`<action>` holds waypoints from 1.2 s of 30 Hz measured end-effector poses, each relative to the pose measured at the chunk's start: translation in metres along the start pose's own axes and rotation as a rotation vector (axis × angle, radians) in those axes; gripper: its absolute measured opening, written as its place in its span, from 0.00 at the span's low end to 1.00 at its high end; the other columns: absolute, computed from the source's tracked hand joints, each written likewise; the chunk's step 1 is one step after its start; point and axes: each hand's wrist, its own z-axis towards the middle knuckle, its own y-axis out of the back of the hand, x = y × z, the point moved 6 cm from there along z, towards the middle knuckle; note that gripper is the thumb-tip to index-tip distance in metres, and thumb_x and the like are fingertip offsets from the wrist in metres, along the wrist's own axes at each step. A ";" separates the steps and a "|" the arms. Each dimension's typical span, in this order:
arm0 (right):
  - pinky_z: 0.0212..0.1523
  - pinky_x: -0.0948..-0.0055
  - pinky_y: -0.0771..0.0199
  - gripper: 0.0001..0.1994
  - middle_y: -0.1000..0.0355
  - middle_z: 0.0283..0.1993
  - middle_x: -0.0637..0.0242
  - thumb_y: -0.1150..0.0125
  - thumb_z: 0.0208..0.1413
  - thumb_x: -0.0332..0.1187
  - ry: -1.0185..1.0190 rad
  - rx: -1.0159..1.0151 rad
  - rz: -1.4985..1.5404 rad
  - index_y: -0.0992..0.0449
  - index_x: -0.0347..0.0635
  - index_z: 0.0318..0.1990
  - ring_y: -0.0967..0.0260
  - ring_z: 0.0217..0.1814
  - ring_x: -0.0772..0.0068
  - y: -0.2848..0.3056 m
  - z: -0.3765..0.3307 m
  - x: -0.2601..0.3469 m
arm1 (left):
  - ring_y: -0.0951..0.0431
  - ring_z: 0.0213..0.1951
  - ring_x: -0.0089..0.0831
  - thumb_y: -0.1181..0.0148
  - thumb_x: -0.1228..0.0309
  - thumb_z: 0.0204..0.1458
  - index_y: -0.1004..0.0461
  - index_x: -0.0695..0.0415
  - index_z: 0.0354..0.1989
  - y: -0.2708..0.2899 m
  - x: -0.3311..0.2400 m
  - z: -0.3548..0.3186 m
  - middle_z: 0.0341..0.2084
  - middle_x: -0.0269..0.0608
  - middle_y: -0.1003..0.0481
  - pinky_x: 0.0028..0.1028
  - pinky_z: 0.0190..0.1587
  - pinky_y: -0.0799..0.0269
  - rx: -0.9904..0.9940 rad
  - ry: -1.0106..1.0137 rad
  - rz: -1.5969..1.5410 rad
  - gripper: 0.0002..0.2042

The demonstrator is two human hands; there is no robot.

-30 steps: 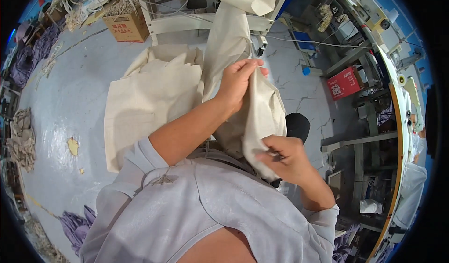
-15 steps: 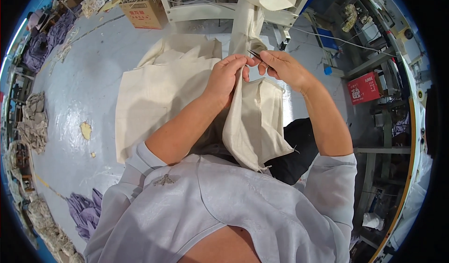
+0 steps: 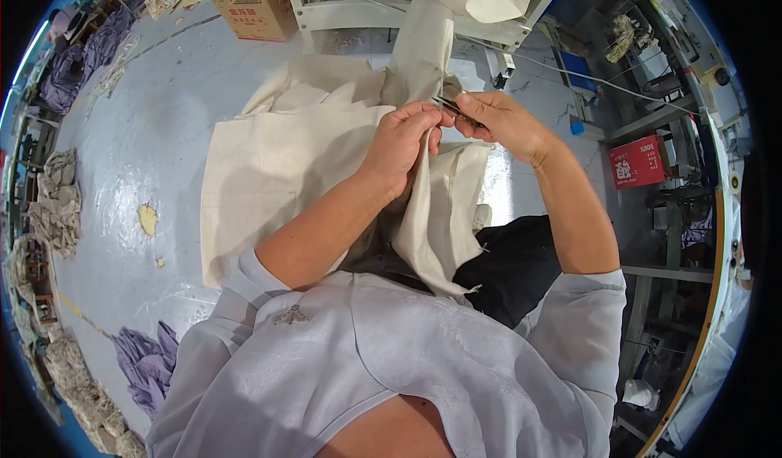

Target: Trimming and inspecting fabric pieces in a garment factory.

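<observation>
My left hand (image 3: 405,144) pinches the edge of a cream cloth (image 3: 422,222) that hangs down over my lap. In my right hand (image 3: 498,122) is a small pair of dark thread snips (image 3: 459,110), its pointed blades close to the fingertips of my left hand. Further cloth of the same cream colour (image 3: 423,47) runs up from my hands to the table frame. Another broad piece of cream fabric (image 3: 252,189) lies across my lap to the left. Loose threads show at the hanging cloth's lower corners.
A white table frame (image 3: 350,18) stands ahead, with a cardboard box (image 3: 257,10) beside it. At right are a red box (image 3: 638,163) and metal shelving (image 3: 668,275). Purple cloth (image 3: 145,368) and grey-beige cloth heaps (image 3: 55,201) lie on the left.
The snips have turned flatter, their blades now beside the left fingertips. Both hands have shifted slightly downward, and the hanging cloth has swung and narrowed a little.
</observation>
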 end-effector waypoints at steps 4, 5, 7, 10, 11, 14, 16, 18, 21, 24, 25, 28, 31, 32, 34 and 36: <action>0.26 0.85 0.48 0.20 0.41 0.20 0.77 0.55 0.57 0.48 0.040 0.001 -0.029 0.26 0.41 0.30 0.50 0.23 0.85 0.001 0.006 0.003 | 0.37 0.18 0.16 0.52 0.73 0.50 0.30 0.61 0.27 0.000 -0.002 0.000 0.19 0.30 0.32 0.17 0.24 0.39 -0.016 -0.014 0.036 0.06; 0.25 0.84 0.48 0.19 0.42 0.20 0.77 0.55 0.57 0.48 0.042 0.013 -0.054 0.26 0.41 0.29 0.50 0.23 0.85 0.002 0.007 0.002 | 0.37 0.18 0.16 0.52 0.73 0.50 0.30 0.61 0.27 0.000 -0.002 0.001 0.19 0.30 0.32 0.17 0.24 0.39 -0.018 -0.012 0.037 0.06; 0.25 0.84 0.49 0.19 0.42 0.19 0.78 0.55 0.57 0.48 0.060 0.029 -0.067 0.27 0.41 0.29 0.51 0.23 0.85 0.005 0.012 -0.001 | 0.38 0.18 0.16 0.52 0.73 0.50 0.29 0.60 0.27 -0.001 -0.001 0.001 0.19 0.28 0.33 0.17 0.24 0.41 -0.003 -0.003 0.061 0.06; 0.25 0.84 0.49 0.19 0.43 0.19 0.78 0.54 0.57 0.47 0.091 0.039 -0.086 0.27 0.41 0.28 0.51 0.23 0.85 0.005 0.015 -0.007 | 0.38 0.18 0.15 0.53 0.74 0.50 0.29 0.60 0.27 -0.001 0.001 0.002 0.19 0.28 0.33 0.17 0.23 0.42 0.019 0.019 0.073 0.06; 0.25 0.84 0.49 0.19 0.43 0.19 0.78 0.54 0.57 0.47 0.105 0.033 -0.093 0.27 0.41 0.27 0.51 0.23 0.85 0.004 0.015 -0.007 | 0.38 0.18 0.15 0.53 0.74 0.50 0.29 0.60 0.27 0.000 0.002 0.002 0.19 0.28 0.33 0.17 0.23 0.42 0.017 0.021 0.073 0.06; 0.25 0.84 0.49 0.19 0.42 0.20 0.77 0.55 0.57 0.46 0.091 0.004 -0.073 0.28 0.41 0.26 0.50 0.23 0.85 0.003 0.014 -0.007 | 0.39 0.18 0.15 0.52 0.74 0.51 0.29 0.59 0.26 0.003 0.004 0.003 0.18 0.29 0.33 0.17 0.23 0.42 0.017 0.015 0.104 0.06; 0.25 0.84 0.48 0.18 0.41 0.21 0.77 0.55 0.57 0.46 0.109 -0.034 -0.011 0.28 0.41 0.27 0.49 0.24 0.85 0.007 0.010 -0.006 | 0.39 0.18 0.16 0.52 0.73 0.51 0.29 0.59 0.28 0.006 0.004 0.004 0.18 0.30 0.34 0.17 0.24 0.42 0.051 -0.001 0.049 0.06; 0.25 0.85 0.47 0.17 0.39 0.22 0.76 0.55 0.57 0.45 0.125 -0.073 0.051 0.29 0.41 0.29 0.48 0.25 0.86 0.007 0.002 -0.010 | 0.37 0.20 0.18 0.52 0.72 0.52 0.30 0.60 0.28 0.008 0.001 0.006 0.18 0.31 0.33 0.17 0.25 0.41 0.072 0.007 -0.001 0.06; 0.25 0.86 0.48 0.16 0.37 0.26 0.75 0.51 0.53 0.46 0.297 -0.415 0.187 0.32 0.41 0.36 0.47 0.26 0.87 0.007 -0.031 -0.039 | 0.35 0.23 0.20 0.52 0.72 0.53 0.30 0.60 0.30 0.001 -0.010 0.009 0.20 0.33 0.33 0.18 0.29 0.38 0.067 -0.005 -0.099 0.06; 0.26 0.83 0.52 0.40 0.38 0.29 0.74 0.31 0.22 0.61 0.284 -0.317 0.054 0.32 0.41 0.41 0.51 0.25 0.85 -0.048 -0.072 -0.057 | 0.32 0.28 0.23 0.52 0.71 0.53 0.31 0.60 0.31 0.003 -0.018 0.017 0.22 0.36 0.31 0.21 0.35 0.35 0.057 -0.070 -0.142 0.06; 0.30 0.83 0.46 0.40 0.37 0.31 0.74 0.27 0.21 0.55 0.278 -0.310 0.065 0.33 0.40 0.44 0.45 0.30 0.84 -0.063 -0.085 -0.070 | 0.31 0.29 0.24 0.53 0.71 0.53 0.31 0.60 0.31 -0.002 -0.022 0.018 0.23 0.37 0.30 0.22 0.35 0.35 0.048 -0.097 -0.143 0.06; 0.37 0.79 0.35 0.24 0.32 0.32 0.70 0.28 0.32 0.31 0.166 -0.570 -0.051 0.30 0.36 0.40 0.37 0.38 0.82 -0.094 -0.108 -0.092 | 0.29 0.32 0.27 0.53 0.72 0.54 0.31 0.60 0.31 -0.013 -0.025 0.026 0.27 0.40 0.28 0.24 0.39 0.33 0.057 -0.097 -0.161 0.06; 0.29 0.83 0.37 0.06 0.32 0.26 0.72 0.39 0.44 0.26 0.066 -0.864 0.215 0.28 0.34 0.30 0.38 0.28 0.84 -0.076 -0.128 -0.127 | 0.28 0.34 0.28 0.53 0.73 0.54 0.31 0.60 0.32 -0.034 -0.031 0.038 0.31 0.44 0.26 0.26 0.42 0.32 0.153 -0.212 -0.030 0.05; 0.28 0.85 0.39 0.06 0.32 0.26 0.73 0.41 0.47 0.28 0.201 -0.972 0.103 0.28 0.36 0.31 0.39 0.27 0.87 -0.058 -0.137 -0.113 | 0.28 0.34 0.28 0.53 0.73 0.54 0.31 0.60 0.32 -0.034 -0.034 0.043 0.31 0.44 0.26 0.26 0.42 0.32 0.155 -0.212 -0.028 0.05; 0.26 0.86 0.44 0.07 0.35 0.25 0.77 0.40 0.48 0.31 0.295 -1.085 0.278 0.30 0.38 0.32 0.44 0.26 0.89 -0.028 -0.153 -0.087 | 0.28 0.35 0.28 0.54 0.73 0.54 0.31 0.61 0.32 -0.036 -0.045 0.057 0.32 0.45 0.26 0.26 0.41 0.31 0.130 -0.326 0.145 0.06; 0.25 0.86 0.48 0.07 0.38 0.24 0.80 0.41 0.49 0.31 0.377 -1.129 0.322 0.30 0.39 0.31 0.47 0.24 0.89 0.003 -0.169 -0.074 | 0.28 0.34 0.27 0.54 0.71 0.55 0.31 0.61 0.34 -0.037 -0.050 0.068 0.34 0.45 0.26 0.25 0.40 0.30 0.126 -0.313 0.176 0.07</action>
